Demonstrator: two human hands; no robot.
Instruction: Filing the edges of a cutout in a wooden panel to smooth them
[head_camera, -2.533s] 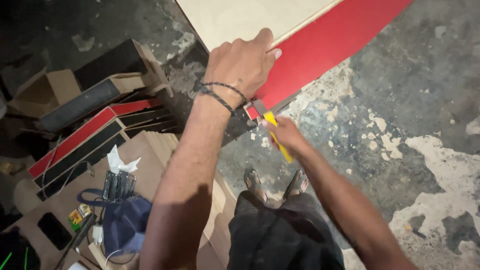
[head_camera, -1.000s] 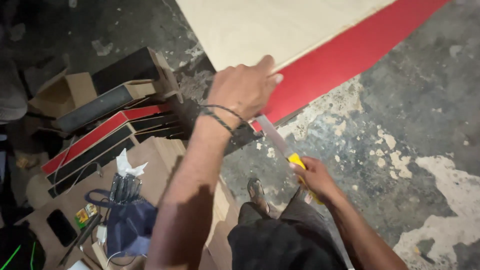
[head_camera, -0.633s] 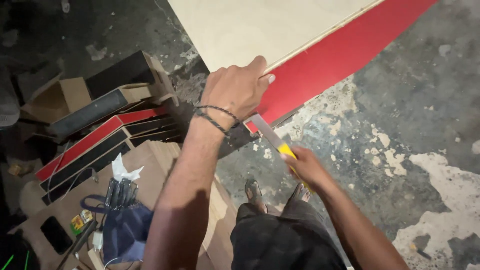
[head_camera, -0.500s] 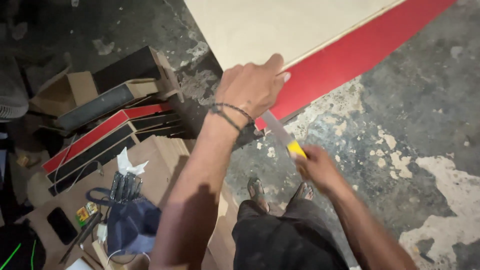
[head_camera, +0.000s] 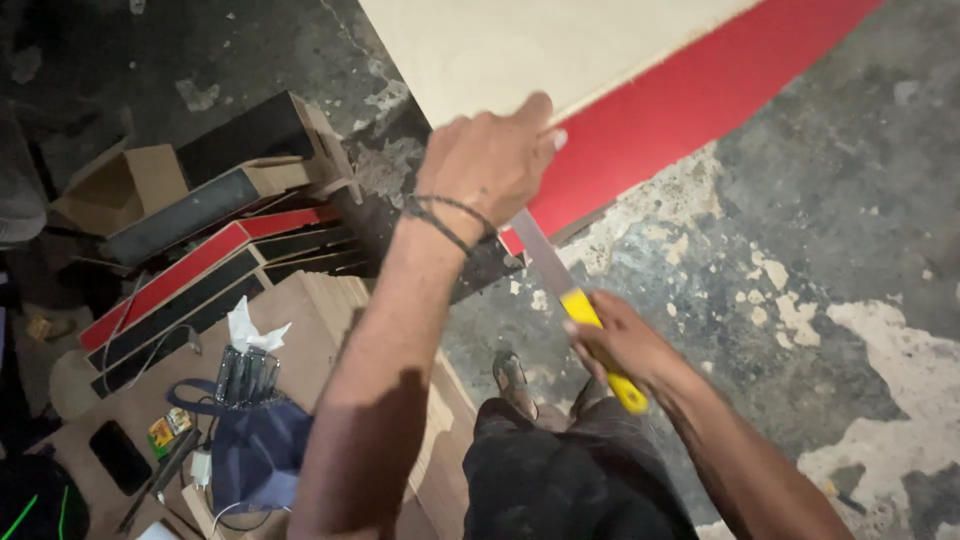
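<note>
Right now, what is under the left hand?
The left hand presses on the red strip of the pale board. The saw blade runs beneath it; its tip is hidden.

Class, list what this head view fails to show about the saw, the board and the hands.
- Saw blade tip: hidden under the left hand.
- Board: its far part is cut off by the top edge.
- Saw handle: mostly covered by the right hand.
- Small items on the cardboard: too small to identify.
</note>
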